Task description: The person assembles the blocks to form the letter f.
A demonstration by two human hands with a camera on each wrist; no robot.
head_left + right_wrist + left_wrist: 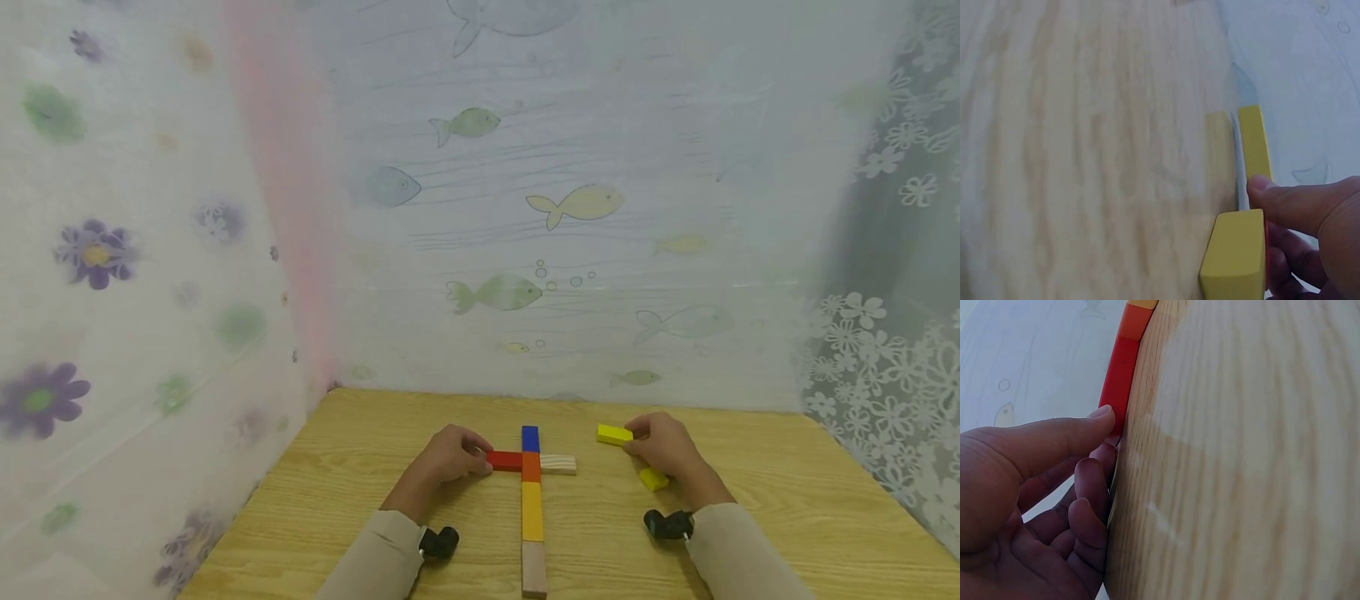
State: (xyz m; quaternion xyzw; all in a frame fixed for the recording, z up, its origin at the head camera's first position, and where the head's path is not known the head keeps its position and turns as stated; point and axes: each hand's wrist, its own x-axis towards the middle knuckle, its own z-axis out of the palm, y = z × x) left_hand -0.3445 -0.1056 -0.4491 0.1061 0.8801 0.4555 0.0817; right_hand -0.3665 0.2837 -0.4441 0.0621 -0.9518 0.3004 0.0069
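Pinching a yellow block (615,435) by its right end with the right grip (663,446), thumb against one side, the rest of the length jutting out leftward past the fingertips. Pinching also with the left grip (452,454), here on the outer end of a red block (505,461), thumb on the near side.

Set between the two grips on the worktop (600,542), a cross of blocks: a blue block (530,438) at the far tip, an orange block (531,468) at the crossing, an amber block (532,512) next toward the body, a pinkish-tan block (534,571) at the near end. For side arms, the red block on the left and a striped pale wood block (558,464) on the right, both touching the orange block.

Likely turning on one relation — the way from the held yellow block to the cross. Placed to the right of the cross, roughly level with the blue block, a little farther back than the pale wood block; long axis running mostly left to right, nearly in line with that right arm. Right grip nearer to the pale wood block's free end, left grip nearer to the red side. Cannot tell whether held just above the worktop or resting on it.

Just on the near side of the right grip, a second yellow block (654,479), lying askew, not pinched.
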